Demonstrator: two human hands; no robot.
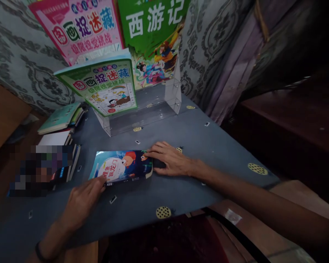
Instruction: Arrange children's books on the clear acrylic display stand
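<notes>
A small blue picture book [120, 167] with a red fish on its cover lies flat on the table. My left hand [83, 199] is at its lower left corner, fingers close together and closed on the edge there; the thumb is not clearly visible. At the opposite end, my right hand [171, 159] touches the book's right edge with its fingertips. The fingers of that hand are stretched out, and its thumb stands apart from them. Beyond the book is a clear plastic stand [172, 91] holding larger books.
Upright on the stand are a green puzzle book [112, 86], a pink book [84, 33] and a tall green book [153, 47]. Stacked books [61, 117] lie at the left, partly blurred out. A blue cloth with pineapple prints [208, 153] covers the table; patterned curtains [205, 40] hang behind.
</notes>
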